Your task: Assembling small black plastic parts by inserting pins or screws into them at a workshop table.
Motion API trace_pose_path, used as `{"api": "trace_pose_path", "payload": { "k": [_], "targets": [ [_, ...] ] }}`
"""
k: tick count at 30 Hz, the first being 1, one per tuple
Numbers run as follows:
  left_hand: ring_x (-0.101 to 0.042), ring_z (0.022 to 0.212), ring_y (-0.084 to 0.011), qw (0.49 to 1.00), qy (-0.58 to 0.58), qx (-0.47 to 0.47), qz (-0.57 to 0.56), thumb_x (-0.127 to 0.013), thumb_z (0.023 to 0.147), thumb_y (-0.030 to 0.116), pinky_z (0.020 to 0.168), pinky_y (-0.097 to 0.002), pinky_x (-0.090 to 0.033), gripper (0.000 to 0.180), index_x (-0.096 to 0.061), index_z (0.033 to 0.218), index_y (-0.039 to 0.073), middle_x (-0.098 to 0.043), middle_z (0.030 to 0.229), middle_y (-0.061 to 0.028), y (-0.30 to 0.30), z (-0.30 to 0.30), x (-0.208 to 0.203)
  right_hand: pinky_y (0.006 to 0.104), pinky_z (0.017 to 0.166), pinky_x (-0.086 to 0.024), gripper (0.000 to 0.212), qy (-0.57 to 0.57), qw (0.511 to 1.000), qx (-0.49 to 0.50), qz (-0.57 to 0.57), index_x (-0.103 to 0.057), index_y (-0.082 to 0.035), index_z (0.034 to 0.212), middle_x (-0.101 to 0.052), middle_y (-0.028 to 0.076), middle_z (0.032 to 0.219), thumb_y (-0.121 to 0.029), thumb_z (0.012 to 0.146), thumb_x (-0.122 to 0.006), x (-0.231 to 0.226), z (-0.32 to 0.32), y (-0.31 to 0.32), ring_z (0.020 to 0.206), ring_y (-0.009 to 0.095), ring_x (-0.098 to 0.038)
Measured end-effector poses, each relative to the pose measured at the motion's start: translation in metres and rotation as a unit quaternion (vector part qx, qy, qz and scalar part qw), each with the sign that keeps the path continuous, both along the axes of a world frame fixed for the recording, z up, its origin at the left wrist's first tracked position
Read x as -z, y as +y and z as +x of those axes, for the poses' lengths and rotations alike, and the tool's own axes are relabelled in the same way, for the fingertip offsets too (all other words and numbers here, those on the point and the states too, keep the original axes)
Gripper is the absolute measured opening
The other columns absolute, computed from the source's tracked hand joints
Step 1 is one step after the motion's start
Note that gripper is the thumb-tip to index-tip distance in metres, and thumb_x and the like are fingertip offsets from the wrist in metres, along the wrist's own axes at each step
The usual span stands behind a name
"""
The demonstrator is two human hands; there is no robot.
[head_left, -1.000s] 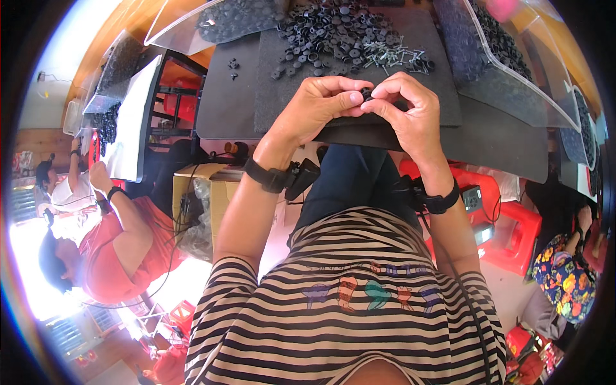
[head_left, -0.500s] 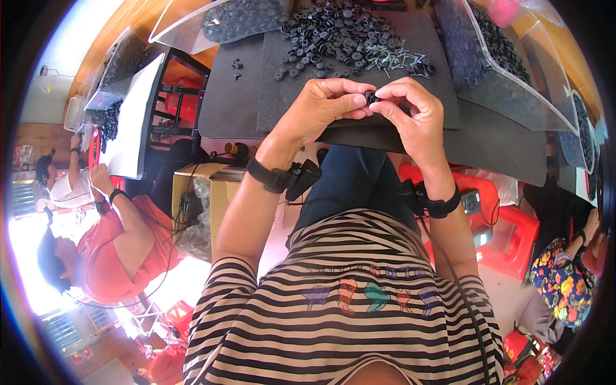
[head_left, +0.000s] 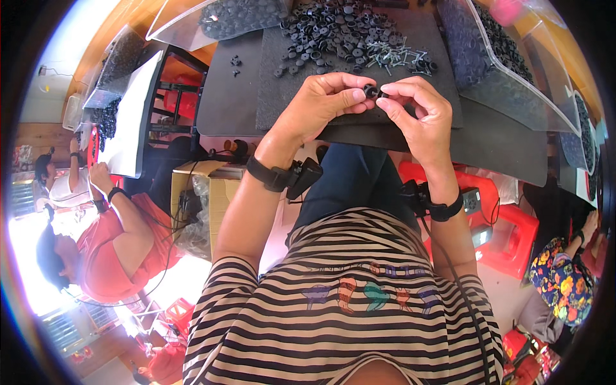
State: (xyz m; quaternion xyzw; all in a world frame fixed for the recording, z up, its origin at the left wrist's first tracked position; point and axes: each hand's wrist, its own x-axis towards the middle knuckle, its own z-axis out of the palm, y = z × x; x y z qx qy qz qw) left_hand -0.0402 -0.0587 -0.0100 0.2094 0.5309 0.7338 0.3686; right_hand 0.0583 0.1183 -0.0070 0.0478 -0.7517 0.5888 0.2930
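Note:
Close to the table's near edge, my two hands meet over a dark foam mat (head_left: 282, 96). Between thumb and fingers of my left hand (head_left: 319, 102) is a small round black plastic part (head_left: 369, 91). My right hand (head_left: 421, 114) pinches a second small black piece (head_left: 383, 94) just to its right. A narrow gap shows between the two pieces; their finer shape is too small to make out. Beyond my fingertips lies a heap of black round plastic parts (head_left: 333, 32), with a pile of silver screws (head_left: 393, 55) at its right side.
Clear plastic bins of black parts stand at the far left (head_left: 218, 29) and right (head_left: 507, 83). A few black bits (head_left: 236, 62) lie left of the mat. A red stool (head_left: 507, 240) and a cardboard box (head_left: 224, 218) flank my legs. Co-workers sit on both sides.
My right hand has shifted slightly right, away from my left. The black pieces, pressed together between my fingertips before, now show apart, one in each hand.

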Motion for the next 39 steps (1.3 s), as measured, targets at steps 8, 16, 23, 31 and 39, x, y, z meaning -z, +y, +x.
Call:
{"api": "trace_pose_path", "payload": {
  "k": [8,16,23,31,39],
  "targets": [
    [-0.067,0.094,-0.0132,1.000,-0.007,-0.001,-0.017,-0.061,0.095,0.006,0.087,-0.0254,-0.057,0.021,-0.065,0.116,0.001,-0.065,0.117,-0.0084,0.0013,-0.0005,-0.0017,0.0246,0.071,-0.052,0.016,-0.025,0.999,0.000,-0.043,-0.069,0.001,0.091,-0.068,0.006,0.087,0.004,0.077,-0.075,0.0013,-0.0017,-0.0014,0.077,0.012,-0.065],
    [-0.068,0.096,-0.0151,1.000,-0.013,0.000,-0.013,-0.061,0.095,0.006,0.087,-0.0253,-0.057,0.021,-0.065,0.116,0.000,-0.066,0.116,-0.0083,0.0008,-0.0020,0.0007,0.0250,0.072,-0.053,0.017,0.003,1.000,-0.007,-0.008,-0.069,0.000,0.092,-0.067,0.006,0.090,0.006,0.076,-0.074,-0.0002,-0.0025,-0.0008,0.079,0.012,-0.065],
    [-0.068,0.096,-0.0164,1.000,-0.019,0.001,-0.005,-0.061,0.096,0.006,0.086,-0.0257,-0.057,0.023,-0.064,0.117,0.000,-0.067,0.111,-0.0087,0.0007,-0.0018,0.0000,0.0257,0.073,-0.053,0.017,0.014,1.000,-0.001,0.021,-0.070,-0.002,0.091,-0.067,0.006,0.092,0.006,0.077,-0.072,-0.0039,-0.0033,-0.0022,0.080,0.014,-0.066],
    [-0.069,0.093,-0.0161,0.999,-0.034,-0.011,0.011,-0.064,0.094,0.007,0.086,-0.0251,-0.057,0.026,-0.064,0.117,-0.005,-0.068,0.106,-0.0104,0.0022,-0.0018,-0.0008,0.0266,0.072,-0.054,0.016,0.023,0.998,-0.006,0.059,-0.071,-0.002,0.089,-0.067,0.006,0.091,0.007,0.077,-0.071,-0.0082,-0.0067,-0.0024,0.079,0.015,-0.067],
    [-0.068,0.095,-0.0155,1.000,-0.026,-0.003,-0.001,-0.061,0.096,0.006,0.086,-0.0263,-0.057,0.022,-0.065,0.116,0.000,-0.067,0.109,-0.0084,0.0032,-0.0028,-0.0013,0.0261,0.070,-0.053,0.016,0.018,0.999,-0.005,0.027,-0.070,-0.002,0.090,-0.067,0.006,0.089,0.005,0.076,-0.074,-0.0038,-0.0081,0.0000,0.077,0.014,-0.066]
  ]
}}
